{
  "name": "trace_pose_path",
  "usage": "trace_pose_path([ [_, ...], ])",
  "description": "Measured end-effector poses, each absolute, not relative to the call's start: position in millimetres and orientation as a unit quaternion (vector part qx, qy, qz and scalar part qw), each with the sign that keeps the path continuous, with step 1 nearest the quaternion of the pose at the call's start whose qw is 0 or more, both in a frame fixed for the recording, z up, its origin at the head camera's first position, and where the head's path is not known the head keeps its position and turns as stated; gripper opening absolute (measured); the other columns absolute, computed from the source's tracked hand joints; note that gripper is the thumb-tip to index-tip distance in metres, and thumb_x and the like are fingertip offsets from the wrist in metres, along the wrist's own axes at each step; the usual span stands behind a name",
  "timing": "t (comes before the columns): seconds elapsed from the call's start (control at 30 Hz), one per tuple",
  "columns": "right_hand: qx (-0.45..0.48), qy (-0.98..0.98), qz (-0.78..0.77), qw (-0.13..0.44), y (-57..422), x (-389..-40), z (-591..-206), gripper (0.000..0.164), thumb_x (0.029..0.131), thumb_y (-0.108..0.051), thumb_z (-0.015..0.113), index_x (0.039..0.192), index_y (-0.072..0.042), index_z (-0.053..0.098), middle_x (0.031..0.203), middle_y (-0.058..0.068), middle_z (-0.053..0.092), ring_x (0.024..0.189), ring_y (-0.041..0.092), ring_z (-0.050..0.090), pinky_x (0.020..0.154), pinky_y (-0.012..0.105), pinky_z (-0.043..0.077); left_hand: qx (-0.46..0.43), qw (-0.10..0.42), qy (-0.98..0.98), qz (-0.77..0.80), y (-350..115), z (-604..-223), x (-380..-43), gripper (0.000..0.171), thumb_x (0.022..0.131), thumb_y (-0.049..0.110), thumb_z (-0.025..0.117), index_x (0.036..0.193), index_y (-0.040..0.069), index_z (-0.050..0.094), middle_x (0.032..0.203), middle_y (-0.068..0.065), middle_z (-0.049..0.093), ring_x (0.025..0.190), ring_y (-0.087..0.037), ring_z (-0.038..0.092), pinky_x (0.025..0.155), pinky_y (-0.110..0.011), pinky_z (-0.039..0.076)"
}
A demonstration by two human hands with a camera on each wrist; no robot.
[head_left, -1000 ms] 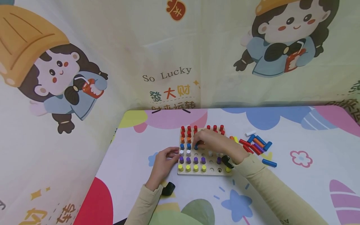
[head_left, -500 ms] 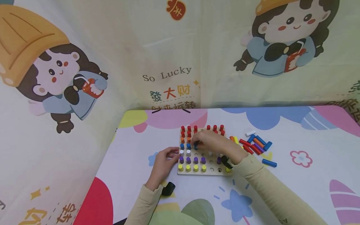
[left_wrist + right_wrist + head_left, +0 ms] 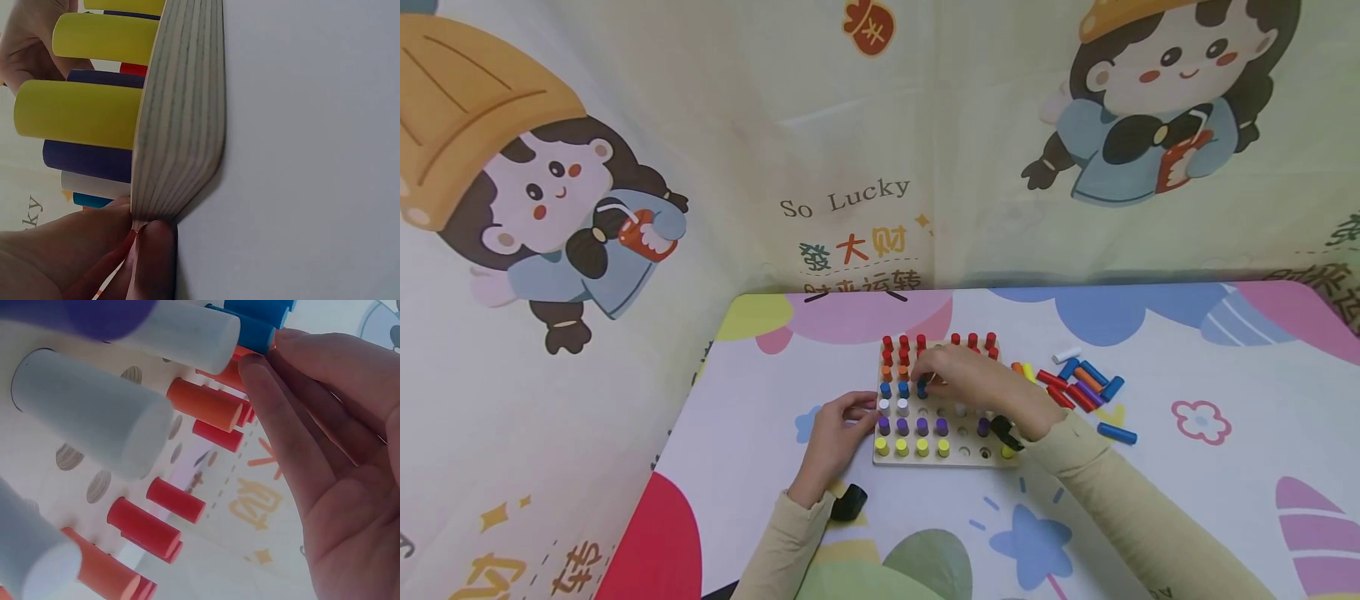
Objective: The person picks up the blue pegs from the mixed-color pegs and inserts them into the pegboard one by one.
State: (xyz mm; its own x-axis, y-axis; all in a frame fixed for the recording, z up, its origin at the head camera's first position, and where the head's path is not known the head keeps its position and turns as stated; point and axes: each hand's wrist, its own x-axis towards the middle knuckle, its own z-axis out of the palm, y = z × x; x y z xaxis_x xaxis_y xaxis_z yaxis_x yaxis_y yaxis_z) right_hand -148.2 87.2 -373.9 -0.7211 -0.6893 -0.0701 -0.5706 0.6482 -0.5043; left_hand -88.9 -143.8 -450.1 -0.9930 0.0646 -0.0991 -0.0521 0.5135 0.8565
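A wooden pegboard (image 3: pixel 943 463) lies on the table, with rows of red, orange, blue, white, purple and yellow pegs. My left hand (image 3: pixel 838 433) holds the board's left edge; in the left wrist view its fingers and thumb meet at the board's side near a corner. Over the board, my right hand (image 3: pixel 973 379) pinches a blue peg (image 3: pixel 922 389) that is third from the left in the blue row. The right wrist view has the thumb and index fingertips at the end of this blue peg (image 3: pixel 256 331). The hand hides part of the upper rows.
Right of the board lies a loose pile of pegs in mixed colours, among them a red peg (image 3: pixel 1052 378) and a white peg (image 3: pixel 1066 356). One blue peg (image 3: pixel 1117 433) lies apart, nearer the front. Several holes in the board are bare. A printed curtain (image 3: pixel 970 242) hangs behind the table.
My right fingers have shifted slightly at the same hole, and more of the pinched blue peg shows beneath them. The left hand stays on the board's edge.
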Motion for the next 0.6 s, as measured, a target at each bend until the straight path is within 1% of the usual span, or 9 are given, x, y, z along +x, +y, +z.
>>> trace_pose_path([
  [0.1,-0.35,0.899,-0.232,0.127,88.2,-146.9,-371.7,0.025,0.088,-0.009,0.075,0.113,-0.009,0.074,0.11,0.004,0.073,0.103,0.018,0.065,0.093,0.034,0.055,0.001,0.059,0.869,0.491,-143.5,-450.9,-89.5,0.027,0.094,0.02,0.069,0.121,0.014,0.069,0.109,-0.001,0.072,0.09,-0.013,0.067,0.077,-0.023,0.056],
  [0.33,-0.359,0.898,-0.229,0.106,96.6,-141.2,-366.2,0.02,0.091,-0.01,0.072,0.111,-0.008,0.074,0.102,0.004,0.071,0.091,0.015,0.064,0.084,0.029,0.057,-0.001,0.053,0.869,0.492,-142.7,-451.4,-89.9,0.027,0.093,0.019,0.07,0.119,0.013,0.07,0.108,-0.002,0.072,0.089,-0.013,0.067,0.077,-0.025,0.057],
  [0.43,-0.354,0.902,-0.226,0.101,100.8,-138.7,-364.8,0.02,0.091,-0.011,0.072,0.11,-0.008,0.074,0.102,0.002,0.071,0.091,0.014,0.064,0.084,0.03,0.057,-0.001,0.054,0.869,0.491,-142.7,-451.8,-90.0,0.027,0.093,0.019,0.07,0.119,0.013,0.07,0.107,-0.002,0.072,0.089,-0.013,0.067,0.076,-0.024,0.057],
  [0.6,-0.358,0.904,-0.216,0.088,107.8,-133.9,-362.1,0.018,0.088,-0.008,0.074,0.107,-0.008,0.075,0.101,0.004,0.072,0.092,0.015,0.066,0.084,0.032,0.058,0.006,0.053,0.868,0.493,-143.5,-452.6,-89.7,0.027,0.094,0.02,0.069,0.119,0.012,0.069,0.108,-0.003,0.072,0.089,-0.013,0.068,0.076,-0.024,0.057],
])
